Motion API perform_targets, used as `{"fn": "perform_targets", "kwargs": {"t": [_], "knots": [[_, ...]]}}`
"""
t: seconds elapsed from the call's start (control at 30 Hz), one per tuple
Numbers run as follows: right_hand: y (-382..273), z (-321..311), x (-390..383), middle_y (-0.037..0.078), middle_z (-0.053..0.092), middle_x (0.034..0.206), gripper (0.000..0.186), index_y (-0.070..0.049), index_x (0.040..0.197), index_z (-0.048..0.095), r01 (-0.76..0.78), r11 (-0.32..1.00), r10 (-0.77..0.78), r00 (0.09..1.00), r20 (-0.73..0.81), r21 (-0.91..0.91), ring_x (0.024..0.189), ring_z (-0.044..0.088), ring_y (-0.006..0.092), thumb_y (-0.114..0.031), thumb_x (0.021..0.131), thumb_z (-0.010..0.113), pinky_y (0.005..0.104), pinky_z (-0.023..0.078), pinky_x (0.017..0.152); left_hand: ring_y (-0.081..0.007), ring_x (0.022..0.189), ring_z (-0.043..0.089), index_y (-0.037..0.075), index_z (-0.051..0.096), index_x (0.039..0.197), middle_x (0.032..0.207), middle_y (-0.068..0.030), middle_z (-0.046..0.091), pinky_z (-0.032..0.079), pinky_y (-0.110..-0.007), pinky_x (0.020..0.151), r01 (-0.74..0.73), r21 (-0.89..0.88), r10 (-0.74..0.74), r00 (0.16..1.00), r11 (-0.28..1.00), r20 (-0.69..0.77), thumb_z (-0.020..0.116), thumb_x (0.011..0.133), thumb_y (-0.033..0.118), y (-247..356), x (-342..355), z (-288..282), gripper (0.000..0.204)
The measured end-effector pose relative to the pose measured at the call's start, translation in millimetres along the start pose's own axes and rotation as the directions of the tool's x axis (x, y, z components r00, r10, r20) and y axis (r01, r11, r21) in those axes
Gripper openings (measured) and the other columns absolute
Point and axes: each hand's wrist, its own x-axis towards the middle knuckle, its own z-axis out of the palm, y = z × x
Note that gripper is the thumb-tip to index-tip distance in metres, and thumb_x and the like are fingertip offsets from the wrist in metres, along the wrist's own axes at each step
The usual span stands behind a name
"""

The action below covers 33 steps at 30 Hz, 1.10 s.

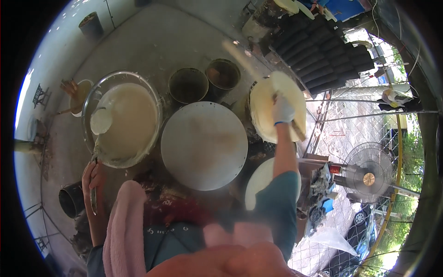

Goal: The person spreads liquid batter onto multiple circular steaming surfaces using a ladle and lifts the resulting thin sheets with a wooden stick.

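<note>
My left hand (92, 177) grips a long-handled ladle (100, 121), its cup coated in batter, over a metal basin (153, 106) of creamy batter at the left. My right hand (283, 111), in a white glove with a blue cuff, is closed on a wooden tool (299, 131) over a round pale-yellow surface (263, 104) at the upper right; a long pale stick shape behind it is blurred. Between my hands lies a large round grey-white plate (203, 138). Another pale round surface (256, 189) is partly hidden under my right arm.
Two dark pots (188, 87) stand behind the middle plate, a small container with wooden tools (83, 92) at the far left, and a black bucket (69, 201) lower left. Stacked dark tiles (323, 55) lie at upper right; a fan (369, 171) stands by wire fencing. A pink towel (124, 221) hangs near me.
</note>
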Motion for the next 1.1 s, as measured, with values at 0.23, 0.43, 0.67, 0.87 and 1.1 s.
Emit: {"fn": "perform_targets", "kwargs": {"t": [0.23, 0.43, 0.67, 0.87, 1.1], "knots": [[-23, 97, -56, 0.015, 0.062, 0.091, 0.032, -0.013, 0.105, 0.051, -0.102, 0.994, 0.106, 0.986, 0.131, -0.042, 0.079, 0.064, 0.0292, -0.039, 0.086, 0.049, 0.0420, 0.051, 0.063, -0.0055, 0.033, 0.029, -0.008, 0.048, 0.099, 0.063, -0.0008, 0.042, 0.028, -0.017, 0.030, 0.046, 0.196, -0.009, 0.982, 0.980, -0.187, 0.045, 0.090, 0.007, 7, -35, 64, 0.018], [-36, 79, -93, 0.024, 0.059, 0.098, 0.046, 0.000, 0.103, 0.055, -0.274, 0.937, 0.244, 0.958, 0.152, 0.219, 0.088, 0.059, 0.0394, -0.042, 0.088, 0.045, 0.0479, 0.048, 0.073, -0.0043, 0.034, 0.033, 0.002, 0.051, 0.090, 0.063, 0.0003, 0.044, 0.026, -0.018, 0.031, -0.028, 0.482, -0.010, 0.997, 0.876, 0.077, 0.047, 0.091, 0.012, 34, 6, -19, 0.011], [-199, -54, -264, 0.017, 0.062, 0.091, 0.053, -0.018, 0.131, 0.046, -0.372, 0.793, 0.299, 0.927, 0.224, 0.483, 0.077, 0.061, 0.0317, -0.019, 0.080, 0.061, 0.0383, 0.049, 0.068, -0.0230, 0.055, 0.057, 0.000, 0.054, 0.087, 0.071, -0.0123, 0.057, 0.043, -0.037, 0.044, -0.372, 0.809, -0.303, 0.919, -0.455, 0.253, 0.047, 0.089, 0.019, 34, 139, -104, 0.021], [-333, -76, -427, 0.006, 0.065, 0.096, 0.053, -0.010, 0.127, 0.051, -0.728, 0.362, 0.462, 0.682, 0.566, 0.582, 0.076, 0.056, 0.0093, -0.007, 0.077, 0.068, 0.0234, 0.047, 0.071, -0.0386, 0.073, 0.062, -0.003, 0.055, 0.091, 0.077, -0.0227, 0.062, 0.049, -0.048, 0.063, -0.693, 0.335, -0.578, 0.719, -0.638, 0.387, 0.047, 0.082, 0.011, -12, 241, -121, 0.018], [-413, -77, -511, 0.004, 0.062, 0.083, 0.058, -0.016, 0.126, 0.052, -0.801, 0.328, 0.523, 0.596, 0.610, 0.501, 0.070, 0.056, 0.0118, -0.010, 0.072, 0.072, 0.0264, 0.048, 0.068, -0.0312, 0.062, 0.064, -0.004, 0.058, 0.081, 0.068, -0.0199, 0.061, 0.049, -0.044, 0.054, -0.767, 0.357, -0.700, 0.637, -0.534, 0.322, 0.049, 0.083, 0.017, -25, 309, -153, 0.023]]}}
